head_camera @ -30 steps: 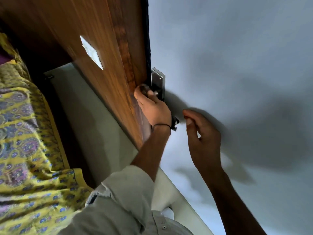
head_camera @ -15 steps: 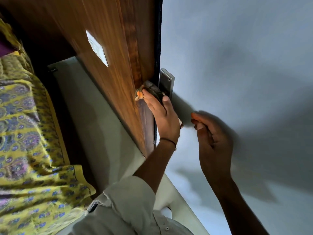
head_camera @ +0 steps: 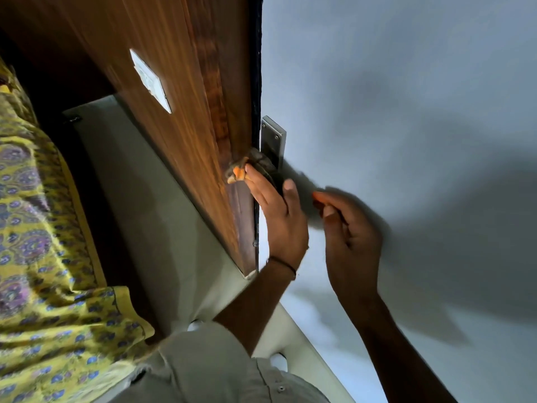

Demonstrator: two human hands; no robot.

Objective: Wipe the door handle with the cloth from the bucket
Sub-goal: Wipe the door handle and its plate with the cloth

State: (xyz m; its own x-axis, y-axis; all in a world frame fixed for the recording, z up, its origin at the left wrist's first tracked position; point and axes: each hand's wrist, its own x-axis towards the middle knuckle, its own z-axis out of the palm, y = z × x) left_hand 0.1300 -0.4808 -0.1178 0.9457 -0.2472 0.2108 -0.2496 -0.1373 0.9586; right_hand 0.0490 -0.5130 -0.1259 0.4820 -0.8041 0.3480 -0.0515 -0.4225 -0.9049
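Left hand (head_camera: 277,216): it presses the cloth (head_camera: 247,168) on the door handle, fingers wrapped over it.
Right hand (head_camera: 348,237): loosely curled, grasping nothing, just beside the left one.
Door handle (head_camera: 268,167): mostly hidden under the cloth, directly beyond the left fingertips, below the metal plate (head_camera: 273,138).
Door (head_camera: 189,112): its edge runs along the left hand.
Nearer hand: the left.

A single head-worn camera gives the only view, so no second view overlaps it. It looks forward and down at close range, rolled strongly to one side, with the wooden door (head_camera: 180,117) edge running up the middle, grey wall (head_camera: 406,97) on the right and patterned yellow fabric (head_camera: 43,257) near left. The wide lens seems to bend the edges.
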